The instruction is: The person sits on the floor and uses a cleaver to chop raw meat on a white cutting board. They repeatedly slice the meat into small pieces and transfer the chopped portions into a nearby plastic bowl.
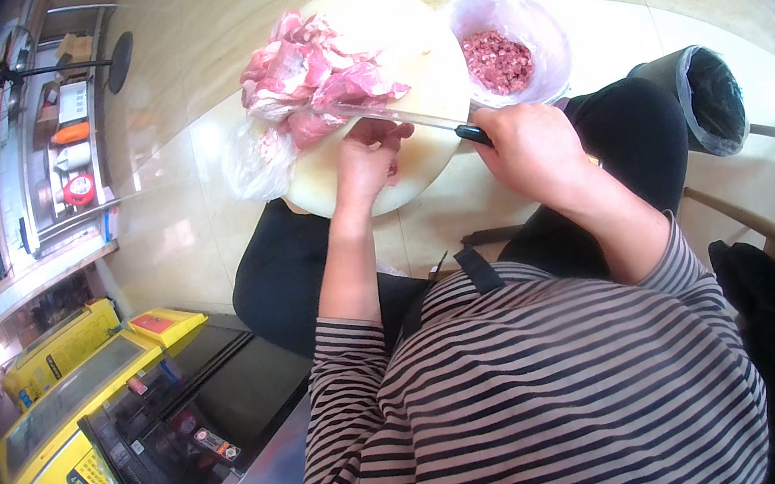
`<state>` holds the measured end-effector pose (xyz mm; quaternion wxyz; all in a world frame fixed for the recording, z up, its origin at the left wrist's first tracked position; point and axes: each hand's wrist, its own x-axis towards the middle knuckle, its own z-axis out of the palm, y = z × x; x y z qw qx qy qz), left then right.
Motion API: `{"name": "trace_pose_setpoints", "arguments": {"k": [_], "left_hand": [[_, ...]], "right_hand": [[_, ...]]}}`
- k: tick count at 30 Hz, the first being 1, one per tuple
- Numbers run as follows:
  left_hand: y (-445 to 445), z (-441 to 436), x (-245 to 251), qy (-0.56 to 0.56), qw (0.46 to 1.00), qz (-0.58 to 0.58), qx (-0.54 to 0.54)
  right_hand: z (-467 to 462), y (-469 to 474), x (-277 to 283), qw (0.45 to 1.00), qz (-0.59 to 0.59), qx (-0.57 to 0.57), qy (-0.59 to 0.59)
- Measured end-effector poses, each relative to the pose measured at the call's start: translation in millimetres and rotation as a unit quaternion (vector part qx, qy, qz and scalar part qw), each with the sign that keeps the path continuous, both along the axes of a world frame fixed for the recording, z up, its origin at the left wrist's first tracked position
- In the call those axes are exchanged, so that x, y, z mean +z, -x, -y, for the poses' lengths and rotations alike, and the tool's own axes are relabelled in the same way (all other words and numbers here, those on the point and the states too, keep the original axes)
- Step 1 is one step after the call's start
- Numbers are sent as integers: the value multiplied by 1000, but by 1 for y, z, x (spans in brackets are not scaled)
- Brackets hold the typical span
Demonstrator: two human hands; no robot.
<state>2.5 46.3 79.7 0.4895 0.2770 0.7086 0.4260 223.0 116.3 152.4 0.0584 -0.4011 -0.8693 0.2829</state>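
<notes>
My right hand (531, 148) grips the black handle of a long kitchen knife (408, 116), whose blade points left across a round cutting board (419, 65). Close below the blade, my left hand (363, 160) has its fingers curled on a small piece of raw meat (392, 168); most of that piece is hidden by the hand. A pile of raw pink meat chunks (306, 69) covers the board's upper left. The knife's tip lies against or just over the pile; which one I cannot tell. Clear plastic film (256, 160) hangs at the board's left edge beside the meat.
Right of the board stands a pale bucket (544, 38) with chopped meat (500, 62) inside. Farther right is a bin with a dark liner (714, 100), near a wooden chair leg (744, 217). A yellow chest freezer (71, 460) and a floor fan (6, 75) are on the left.
</notes>
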Motion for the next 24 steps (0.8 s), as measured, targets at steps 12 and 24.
{"name": "trace_pose_setpoints", "arguments": {"k": [12,24], "left_hand": [[49,9,1,9,969,-237,-74],[72,28,-41,68,990,-103,-73]], "right_hand": [[2,2,5,1000,14,13,19],[1,3,6,1000,11,14,16]]}}
